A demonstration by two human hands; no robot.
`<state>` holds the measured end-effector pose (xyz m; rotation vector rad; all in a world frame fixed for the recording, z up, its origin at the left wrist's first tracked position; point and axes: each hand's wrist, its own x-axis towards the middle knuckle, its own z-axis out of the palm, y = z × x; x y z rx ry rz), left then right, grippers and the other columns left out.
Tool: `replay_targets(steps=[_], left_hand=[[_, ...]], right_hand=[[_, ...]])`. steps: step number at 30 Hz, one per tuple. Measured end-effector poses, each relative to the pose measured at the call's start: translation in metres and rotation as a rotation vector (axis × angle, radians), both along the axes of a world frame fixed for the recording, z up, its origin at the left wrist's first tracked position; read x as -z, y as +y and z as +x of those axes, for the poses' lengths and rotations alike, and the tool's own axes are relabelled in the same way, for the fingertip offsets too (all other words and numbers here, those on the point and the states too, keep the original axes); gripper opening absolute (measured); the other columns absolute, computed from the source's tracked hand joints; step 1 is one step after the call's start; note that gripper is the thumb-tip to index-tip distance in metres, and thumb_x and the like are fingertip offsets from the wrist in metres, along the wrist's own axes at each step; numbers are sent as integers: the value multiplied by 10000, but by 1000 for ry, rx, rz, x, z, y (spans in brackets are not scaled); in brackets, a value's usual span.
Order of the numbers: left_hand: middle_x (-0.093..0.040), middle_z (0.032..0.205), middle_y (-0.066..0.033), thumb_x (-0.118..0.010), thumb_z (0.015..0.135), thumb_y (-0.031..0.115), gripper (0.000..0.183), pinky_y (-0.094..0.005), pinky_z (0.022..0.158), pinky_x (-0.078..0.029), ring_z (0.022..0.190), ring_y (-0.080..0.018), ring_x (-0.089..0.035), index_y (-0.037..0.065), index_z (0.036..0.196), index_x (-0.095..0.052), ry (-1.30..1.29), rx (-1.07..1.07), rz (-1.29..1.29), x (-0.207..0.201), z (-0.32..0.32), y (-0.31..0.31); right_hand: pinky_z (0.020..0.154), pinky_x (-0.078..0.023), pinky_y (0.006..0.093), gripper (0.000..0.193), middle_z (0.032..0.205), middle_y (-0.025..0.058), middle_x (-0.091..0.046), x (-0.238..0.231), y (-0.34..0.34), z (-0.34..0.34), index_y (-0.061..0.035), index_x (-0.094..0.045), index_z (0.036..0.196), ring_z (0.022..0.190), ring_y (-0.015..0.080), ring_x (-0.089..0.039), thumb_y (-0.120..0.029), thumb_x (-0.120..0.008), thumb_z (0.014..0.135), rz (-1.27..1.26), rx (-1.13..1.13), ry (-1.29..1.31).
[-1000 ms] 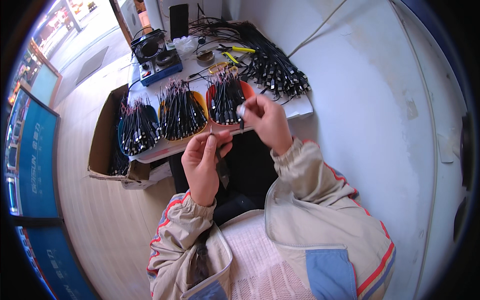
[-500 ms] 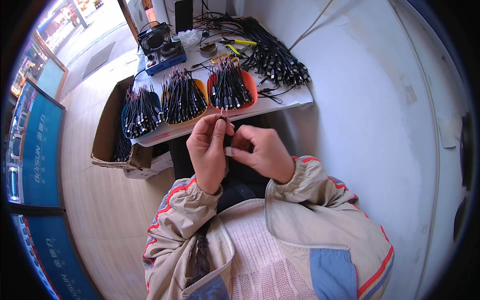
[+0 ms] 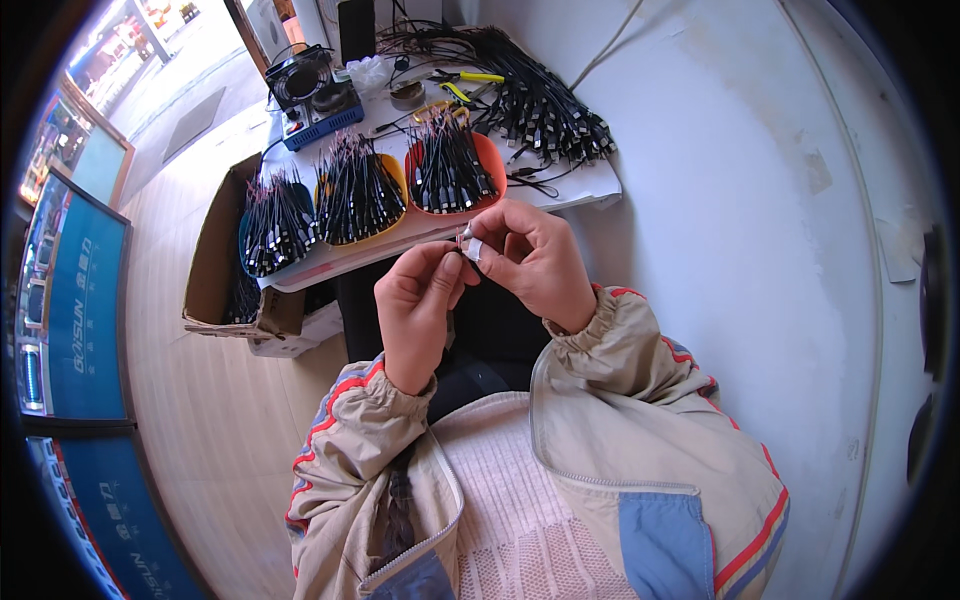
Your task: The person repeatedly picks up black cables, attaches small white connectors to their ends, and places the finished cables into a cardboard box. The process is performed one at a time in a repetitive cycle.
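My left hand [image 3: 418, 305] is closed, its thumb and forefinger pinching a short black cable [image 3: 459, 254] mostly hidden by the fingers. Thin reddish wire ends [image 3: 461, 238] stick up from it. My right hand [image 3: 540, 262] reaches in from the right, thumb and forefinger pinched on these wire ends. A small white piece [image 3: 475, 249] like tape or a wrap sits at the right thumb; I cannot tell which. Beyond my hands, a red bowl [image 3: 491, 160], a yellow bowl [image 3: 398, 172] and a blue bowl [image 3: 243, 238] hold bundles of black USB cables with bare wire ends.
On the white table [image 3: 575, 185] a large heap of black USB cables [image 3: 545, 110] lies back right. Yellow-handled pliers [image 3: 480, 77], a tape roll [image 3: 408, 96] and a blue-based device with a fan [image 3: 322, 100] stand behind the bowls. A cardboard box [image 3: 213, 270] is at the left; a white wall [image 3: 740, 250] rises right.
My right hand has moved up and forward, from below the left fingertips to the wire ends. My left hand has shifted slightly down and still holds the cable.
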<state>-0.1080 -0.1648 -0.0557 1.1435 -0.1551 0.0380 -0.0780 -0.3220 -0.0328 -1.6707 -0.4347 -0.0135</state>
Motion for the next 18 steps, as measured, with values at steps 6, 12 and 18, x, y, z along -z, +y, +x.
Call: replay_targets(steps=[6,12,18], left_hand=[[-615,776,-53,-563,949,66,149,-172,524,-322,605,-47,-462,-56,1024,-604,100,111,-291,4,-1,-1],[-611,772,-61,-566,943,56,146,-177,515,-306,600,-50,-457,-62,1020,-605,131,118,-356,3,-2,-2],[-620,774,-74,-566,940,56,146,-185,498,-298,577,-52,-445,-61,1012,-613,181,235,-286,4,0,6]], right_hand=[[664,-527,208,134,931,51,-656,23,11,-1,-9,-611,1033,740,80,-626,-80,-610,920,788,-234,475],[702,-537,258,143,926,57,-646,32,12,1,-17,-572,1038,761,120,-638,-109,-586,930,878,-377,576],[721,-517,221,146,903,7,-600,18,-3,9,-48,-557,1013,804,70,-599,-124,-614,902,655,-430,659]])
